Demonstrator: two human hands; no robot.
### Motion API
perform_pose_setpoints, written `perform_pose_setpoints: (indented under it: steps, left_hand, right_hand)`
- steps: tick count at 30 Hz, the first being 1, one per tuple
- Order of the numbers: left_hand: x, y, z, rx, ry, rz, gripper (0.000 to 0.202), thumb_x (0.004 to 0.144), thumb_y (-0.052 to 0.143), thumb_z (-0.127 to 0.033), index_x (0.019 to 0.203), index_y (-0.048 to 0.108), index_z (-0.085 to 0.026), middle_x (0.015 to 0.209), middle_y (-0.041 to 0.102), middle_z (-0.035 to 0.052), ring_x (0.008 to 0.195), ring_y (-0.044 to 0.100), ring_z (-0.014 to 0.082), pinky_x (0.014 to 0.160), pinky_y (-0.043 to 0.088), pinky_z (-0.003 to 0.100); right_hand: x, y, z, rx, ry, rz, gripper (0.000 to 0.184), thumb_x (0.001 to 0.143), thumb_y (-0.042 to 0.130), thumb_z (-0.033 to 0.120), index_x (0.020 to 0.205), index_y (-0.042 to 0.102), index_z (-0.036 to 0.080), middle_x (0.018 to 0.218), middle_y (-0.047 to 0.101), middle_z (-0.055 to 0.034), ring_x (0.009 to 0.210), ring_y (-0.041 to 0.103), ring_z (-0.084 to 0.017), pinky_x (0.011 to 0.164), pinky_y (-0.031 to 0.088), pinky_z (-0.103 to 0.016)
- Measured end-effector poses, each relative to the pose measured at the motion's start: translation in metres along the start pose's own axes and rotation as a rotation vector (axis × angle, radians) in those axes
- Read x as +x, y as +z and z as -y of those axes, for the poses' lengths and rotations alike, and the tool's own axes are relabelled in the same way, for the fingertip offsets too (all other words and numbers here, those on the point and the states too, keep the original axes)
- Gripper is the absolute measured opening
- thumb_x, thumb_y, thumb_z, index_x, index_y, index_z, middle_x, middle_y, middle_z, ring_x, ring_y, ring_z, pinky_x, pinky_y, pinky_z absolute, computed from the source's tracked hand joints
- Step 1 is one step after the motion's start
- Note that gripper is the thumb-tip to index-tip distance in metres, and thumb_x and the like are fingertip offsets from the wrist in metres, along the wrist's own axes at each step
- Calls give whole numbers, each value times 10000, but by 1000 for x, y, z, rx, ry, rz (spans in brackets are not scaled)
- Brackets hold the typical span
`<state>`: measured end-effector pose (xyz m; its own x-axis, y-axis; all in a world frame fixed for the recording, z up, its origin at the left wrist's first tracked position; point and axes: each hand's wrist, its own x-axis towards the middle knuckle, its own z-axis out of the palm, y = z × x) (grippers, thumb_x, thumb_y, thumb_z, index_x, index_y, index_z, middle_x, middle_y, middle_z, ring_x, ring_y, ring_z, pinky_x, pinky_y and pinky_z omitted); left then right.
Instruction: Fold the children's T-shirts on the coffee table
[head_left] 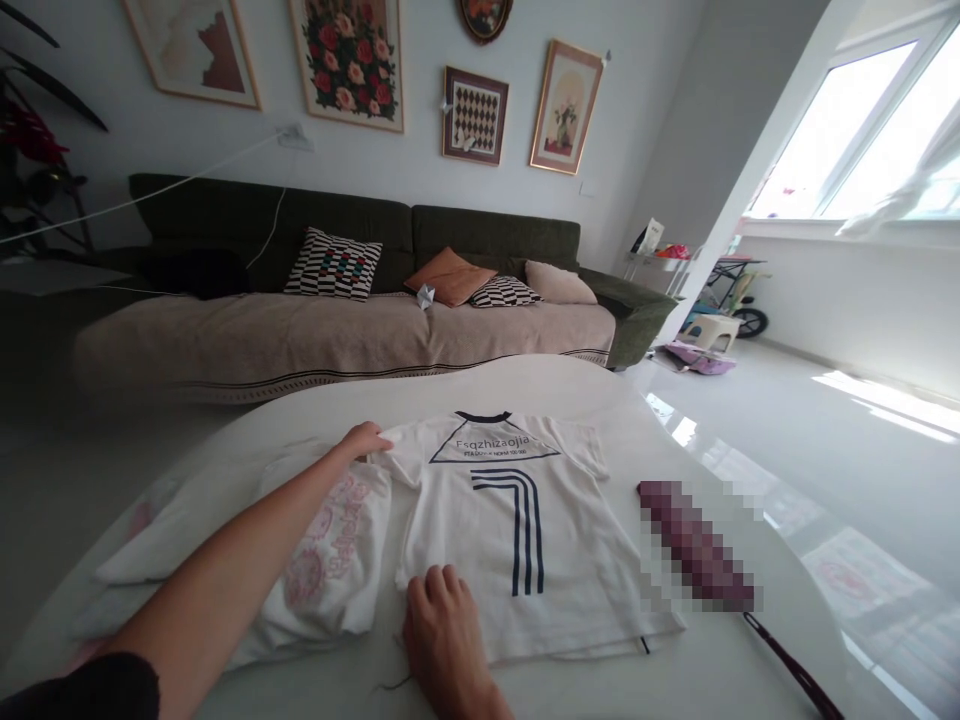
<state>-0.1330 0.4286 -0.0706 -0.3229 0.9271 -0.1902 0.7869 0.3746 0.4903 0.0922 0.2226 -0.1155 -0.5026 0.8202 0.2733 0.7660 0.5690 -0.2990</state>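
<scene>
A white T-shirt (469, 535) with dark blue lettering, a striped number 7 and a dark collar lies spread on the white table, neck side away from me. My left hand (365, 440) reaches across and pinches the end of its left-lying sleeve. At the near left edge of the same shirt, my right hand (448, 630) is closed with curled fingers on the cloth by the hem; the fingertips are partly hidden. Beside it, under my left forearm, rests a bunched white garment (367, 590) with pink print.
The rounded white table (517, 375) carries a blurred-out dark red object (694, 555) with a dark strap at the right. Beyond it stands a green sofa (495, 235) with a beige cover and several cushions. At far right are a stool (712, 328) and a sunlit floor.
</scene>
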Motion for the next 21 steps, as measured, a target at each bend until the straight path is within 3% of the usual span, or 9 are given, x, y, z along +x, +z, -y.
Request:
perform_pose_setpoints:
  steps: [4,8,9,13,16,21]
  left_hand:
    - [-2,-15,-1,-236,-47,15,163,584,660,-228,669,535,-166,629,611,7,709,614,189,610,458,246]
    - [-5,-20,1,-422,-101,35,142,615,643,-200,693,534,-153,560,576,-16,546,572,131,531,456,228]
    - [-6,-20,2,-449,-112,31,137,618,644,-198,684,534,-150,536,558,-23,522,559,127,513,449,226]
    - [-5,-20,-6,-525,-106,-7,116,653,638,-205,702,549,-149,505,505,-54,483,515,100,462,409,195]
    - [3,-21,-30,-575,-50,-8,114,722,611,-220,800,576,-145,591,538,-49,525,519,83,487,418,187]
    - [21,-8,-96,-646,16,43,266,841,505,-315,1035,536,-137,981,581,48,803,577,136,688,499,320]
  right_hand:
    - [-4,-13,-14,247,68,-111,238,664,396,-1,745,518,186,761,537,-44,712,520,-175,624,423,-262]
    - [-7,-33,-26,527,106,-167,484,709,291,-20,1127,446,167,862,562,-35,766,556,-135,701,419,-230]
    - [-8,-37,-28,554,91,-156,509,710,282,-23,1148,448,177,885,562,-35,769,560,-128,706,414,-222]
    - [-7,-48,-32,501,94,-63,248,739,385,69,767,591,205,734,547,-3,625,544,-121,589,380,-204]
    - [-8,-54,-39,432,178,-122,118,682,483,110,704,550,205,715,550,5,633,545,-137,590,372,-218]
    - [-18,-63,-65,471,256,-203,318,639,386,19,851,548,192,797,572,-15,704,569,-145,653,407,-235]
